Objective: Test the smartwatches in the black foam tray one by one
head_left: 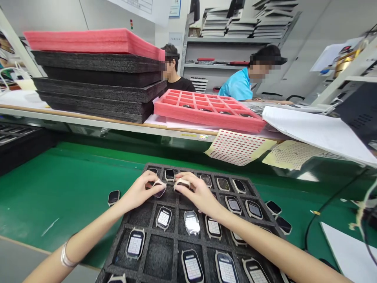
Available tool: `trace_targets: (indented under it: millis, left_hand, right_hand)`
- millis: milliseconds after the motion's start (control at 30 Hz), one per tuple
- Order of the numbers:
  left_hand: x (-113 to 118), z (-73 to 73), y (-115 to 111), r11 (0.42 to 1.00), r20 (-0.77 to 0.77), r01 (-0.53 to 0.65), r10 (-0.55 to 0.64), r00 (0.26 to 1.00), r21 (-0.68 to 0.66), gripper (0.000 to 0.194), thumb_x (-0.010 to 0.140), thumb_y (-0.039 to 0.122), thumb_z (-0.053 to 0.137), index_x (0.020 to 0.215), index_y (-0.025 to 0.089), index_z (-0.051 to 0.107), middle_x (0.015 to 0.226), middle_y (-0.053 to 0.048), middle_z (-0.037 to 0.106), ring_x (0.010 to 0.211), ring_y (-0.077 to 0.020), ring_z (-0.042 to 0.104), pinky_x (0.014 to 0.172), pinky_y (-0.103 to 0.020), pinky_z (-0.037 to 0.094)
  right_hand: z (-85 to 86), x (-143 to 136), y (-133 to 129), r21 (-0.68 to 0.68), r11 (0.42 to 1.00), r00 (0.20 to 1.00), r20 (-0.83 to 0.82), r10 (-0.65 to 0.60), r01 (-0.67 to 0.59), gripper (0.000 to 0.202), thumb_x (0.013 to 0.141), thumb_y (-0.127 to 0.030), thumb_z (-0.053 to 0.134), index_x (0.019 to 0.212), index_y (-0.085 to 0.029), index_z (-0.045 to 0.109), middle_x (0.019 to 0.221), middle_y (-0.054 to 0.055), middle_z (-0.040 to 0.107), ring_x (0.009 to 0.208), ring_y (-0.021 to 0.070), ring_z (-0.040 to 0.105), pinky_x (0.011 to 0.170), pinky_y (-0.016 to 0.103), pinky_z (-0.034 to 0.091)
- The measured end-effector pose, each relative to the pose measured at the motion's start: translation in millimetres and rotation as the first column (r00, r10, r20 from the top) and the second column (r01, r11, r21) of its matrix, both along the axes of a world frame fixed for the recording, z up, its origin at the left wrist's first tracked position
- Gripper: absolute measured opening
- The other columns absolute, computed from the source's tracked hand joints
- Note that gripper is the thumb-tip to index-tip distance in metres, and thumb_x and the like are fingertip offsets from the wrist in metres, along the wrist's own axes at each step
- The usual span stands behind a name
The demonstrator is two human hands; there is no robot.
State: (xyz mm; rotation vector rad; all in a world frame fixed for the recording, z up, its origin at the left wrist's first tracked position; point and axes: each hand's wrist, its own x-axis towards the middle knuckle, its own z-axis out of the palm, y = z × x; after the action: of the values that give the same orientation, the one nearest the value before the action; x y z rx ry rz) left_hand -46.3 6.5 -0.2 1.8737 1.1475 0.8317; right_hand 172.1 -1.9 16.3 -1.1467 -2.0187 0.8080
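Observation:
My left hand (pixel 143 191) pinches a smartwatch case (pixel 159 189) without a strap, tilted, over the upper left of a black foam tray (pixel 160 246). Close by on its right, my right hand (pixel 196 193) has its fingers closed around another watch case (pixel 182 183), also lifted at a tilt. The tray is divided into square pockets. Many of them hold watch cases with pale frames, and several screens are lit with a white grid, such as the watch (pixel 163 217) just below my hands. Some pockets are hidden under my right forearm.
One loose watch (pixel 113 197) lies left of the tray on the green mat (pixel 73 177); two more (pixel 273 207) lie right. A shelf above holds stacked black foam trays (pixel 97 92) and a pink foam tray (pixel 206 114). A cable (pixel 316 206) runs at right. Two people sit beyond.

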Motion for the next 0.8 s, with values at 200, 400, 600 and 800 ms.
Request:
trace_targets:
  millis: [200, 400, 600, 800]
  left_hand:
    - [42.7, 27.6, 0.8, 0.917, 0.692, 0.214, 0.087, 0.716, -0.336, 0.03, 0.084, 0.039, 0.06, 0.097, 0.011, 0.061, 0.072, -0.004, 0.062, 0.065, -0.0128, 0.059, 0.062, -0.024, 0.049]
    - [61.5, 21.9, 2.6, 0.901, 0.655, 0.199, 0.115, 0.747, -0.385, 0.04, 0.078, 0.032, 0.067, 0.11, 0.011, 0.054, 0.063, 0.003, 0.053, 0.051, -0.0076, 0.049, 0.043, -0.017, 0.039]
    - [60.6, 20.8, -11.5, 0.951, 0.438, 0.143, -0.009, 0.899, -0.274, 0.031, 0.082, 0.024, 0.057, 0.111, 0.014, 0.051, 0.055, 0.01, 0.043, 0.034, -0.0027, 0.034, 0.036, -0.016, 0.028]
    - [61.6, 29.1, -24.3, 0.986, 0.389, 0.057, 0.009, 0.921, -0.158, 0.036, 0.079, 0.018, 0.058, 0.114, 0.019, 0.049, 0.076, 0.004, 0.052, 0.056, -0.0084, 0.049, 0.051, -0.019, 0.041]
  right_hand:
    - [17.6, 23.3, -14.7, -0.401, 0.915, 0.892, -0.43, -0.141, -0.049, 0.04, 0.084, -0.041, 0.063, 0.112, -0.013, 0.055, 0.089, 0.01, 0.068, 0.039, 0.0068, 0.048, 0.031, 0.018, 0.028]
    - [14.5, 31.5, -17.7, -0.489, 0.811, 0.743, -0.661, -0.104, -0.321, 0.056, 0.086, -0.032, 0.065, 0.135, -0.023, 0.04, 0.094, 0.006, 0.063, 0.062, 0.0114, 0.057, 0.044, 0.019, 0.043]
    - [14.0, 39.4, -15.2, -0.435, 0.812, 0.734, -0.679, -0.013, -0.389, 0.046, 0.088, -0.025, 0.063, 0.131, -0.023, 0.048, 0.102, 0.007, 0.061, 0.054, 0.0077, 0.057, 0.048, 0.02, 0.045]
    - [16.5, 44.2, -17.0, -0.388, 0.785, 0.691, -0.719, 0.069, -0.482, 0.044, 0.088, -0.026, 0.063, 0.129, -0.021, 0.05, 0.1, 0.011, 0.065, 0.05, 0.0101, 0.058, 0.044, 0.022, 0.044]
